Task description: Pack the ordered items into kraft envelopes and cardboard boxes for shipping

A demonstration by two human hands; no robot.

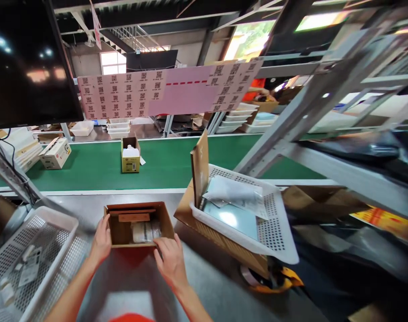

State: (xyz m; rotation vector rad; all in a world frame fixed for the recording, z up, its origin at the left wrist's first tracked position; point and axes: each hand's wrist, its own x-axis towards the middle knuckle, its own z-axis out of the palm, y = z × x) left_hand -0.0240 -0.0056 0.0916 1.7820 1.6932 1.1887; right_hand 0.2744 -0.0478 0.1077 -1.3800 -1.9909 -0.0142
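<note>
Open cardboard box (pixel 138 223), lower centre of the frame, on the grey bench (pixel 204 286). Flaps up; inside, a brown strip across the far side and a pale wrapped item (pixel 145 231) on the floor of the box.

Left hand (pixel 101 241): flat against the box's left wall, fingers reaching up to the rim, thumb side toward the box.

Right hand (pixel 170 259): laid on the box's near right corner, fingers spread over the rim. Neither hand pinches anything; both bear on the box from outside.

White perforated basket (pixel 284 232), right of the box, tilted on a larger carton (pixel 217 241); it carries clear plastic sleeves and a printed sheet. An upright cardboard flap (pixel 200 167) stands at its left edge.

Second white basket (pixel 53 232), lower left, holding small packets.

Tape dispenser (pixel 274 279), yellow, below the tilted basket.

Green conveyor belt (pixel 90 167), middle of the frame, beyond the bench: a small yellow open box (pixel 130 158) with a white bottle in it, and a white carton (pixel 55 153) further left.

Pink sheet of code labels (pixel 163 91), hanging across the upper centre.
</note>
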